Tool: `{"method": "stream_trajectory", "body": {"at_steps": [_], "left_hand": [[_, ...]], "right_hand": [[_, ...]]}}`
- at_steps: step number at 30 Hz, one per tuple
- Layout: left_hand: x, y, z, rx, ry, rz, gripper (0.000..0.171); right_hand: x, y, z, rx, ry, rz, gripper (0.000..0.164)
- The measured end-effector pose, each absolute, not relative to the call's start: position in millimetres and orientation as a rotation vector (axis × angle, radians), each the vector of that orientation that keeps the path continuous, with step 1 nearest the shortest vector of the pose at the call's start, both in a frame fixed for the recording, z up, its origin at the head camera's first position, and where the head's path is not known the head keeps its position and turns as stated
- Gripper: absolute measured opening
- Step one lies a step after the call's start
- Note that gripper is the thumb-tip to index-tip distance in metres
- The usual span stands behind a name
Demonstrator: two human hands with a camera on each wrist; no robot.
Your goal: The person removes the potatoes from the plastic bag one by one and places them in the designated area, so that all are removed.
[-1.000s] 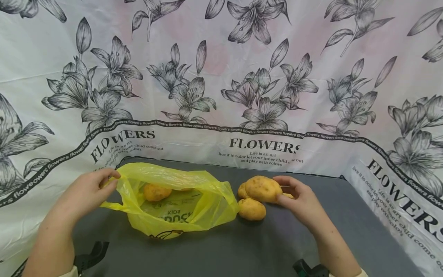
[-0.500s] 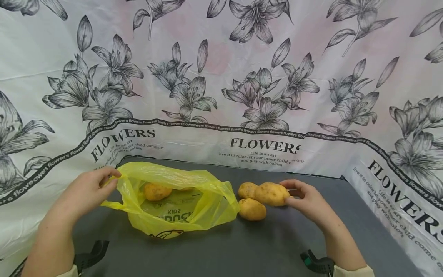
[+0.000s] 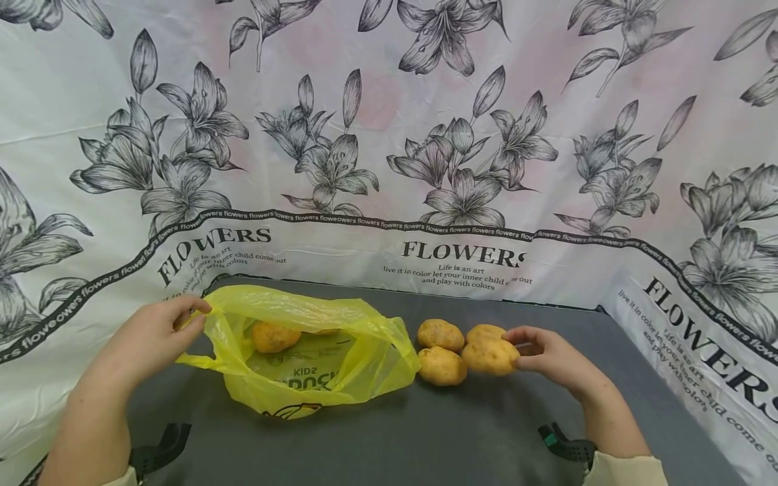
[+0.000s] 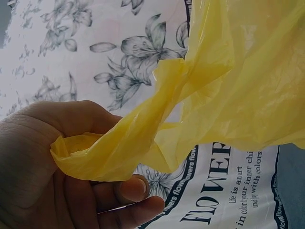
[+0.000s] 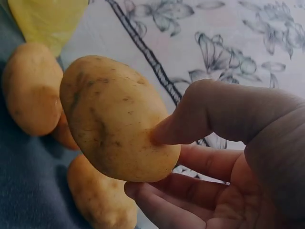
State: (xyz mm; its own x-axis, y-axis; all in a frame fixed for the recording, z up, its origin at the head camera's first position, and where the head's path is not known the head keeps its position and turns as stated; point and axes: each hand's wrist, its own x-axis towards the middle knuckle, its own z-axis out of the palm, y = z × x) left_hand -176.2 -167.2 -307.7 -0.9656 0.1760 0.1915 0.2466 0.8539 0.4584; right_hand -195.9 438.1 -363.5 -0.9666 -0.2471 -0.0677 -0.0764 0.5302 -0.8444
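Note:
My left hand (image 3: 159,331) holds a handle of the yellow plastic bag (image 3: 377,368) at its left end; the handle loops through the fingers in the left wrist view. The bag's mouth gapes, showing one potato (image 3: 275,337) inside and a sliver of another. To the right, my right hand (image 3: 556,358) pinches a large potato (image 5: 119,119) between thumb and fingers. Behind the held potato, partly covered by it in the head view, lies another potato (image 3: 484,330). Two more, a rear potato (image 3: 439,333) and a front potato (image 3: 442,367), lie beside the bag's right end.
Everything lies on a dark grey table (image 3: 389,445). A white curtain (image 3: 340,250) printed with flowers and lettering rises along its back and sides. Each wrist wears a black strap mount, such as the right mount (image 3: 565,445).
My right hand has moved right and toward me with its potato, uncovering the rear potato near the bag and overlapping the one on the right. The left hand and bag have stayed put.

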Motion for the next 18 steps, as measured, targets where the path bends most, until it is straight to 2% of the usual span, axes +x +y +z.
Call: {"method": "stream_trajectory", "body": {"at_steps": [18], "left_hand": [[-177.3,-168.3,-309.2,-0.339,-2.880,-0.738,0.036]], "right_hand": [[-207.0,464.5,-386.6,-0.253,2.482,-1.431,0.056]]}}
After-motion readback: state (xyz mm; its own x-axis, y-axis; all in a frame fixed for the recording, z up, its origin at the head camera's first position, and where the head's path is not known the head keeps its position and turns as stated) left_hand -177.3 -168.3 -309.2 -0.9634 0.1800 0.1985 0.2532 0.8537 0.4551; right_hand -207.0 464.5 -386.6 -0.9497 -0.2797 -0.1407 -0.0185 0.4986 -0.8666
